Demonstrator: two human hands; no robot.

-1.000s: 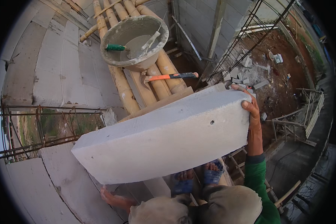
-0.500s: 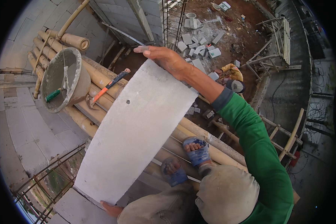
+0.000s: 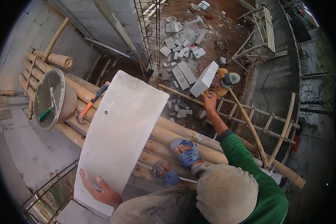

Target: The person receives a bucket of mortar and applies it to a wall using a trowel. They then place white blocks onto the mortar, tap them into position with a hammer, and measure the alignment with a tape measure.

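Right hand lifted off block, fingers spread | left hand pressed flat on near end | long axis pointed away, over bamboo poles

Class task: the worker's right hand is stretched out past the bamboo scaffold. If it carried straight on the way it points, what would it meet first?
Most likely the second white block a person below is passing up: the right hand reaches towards its lower end. Depth is unclear.

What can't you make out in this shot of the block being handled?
Head view only:
- Left hand: palm hidden against the big block.
- Right hand: contact with the small block too small to tell.
- Bucket: contents unclear.
- Person below: mostly hidden behind the small block.
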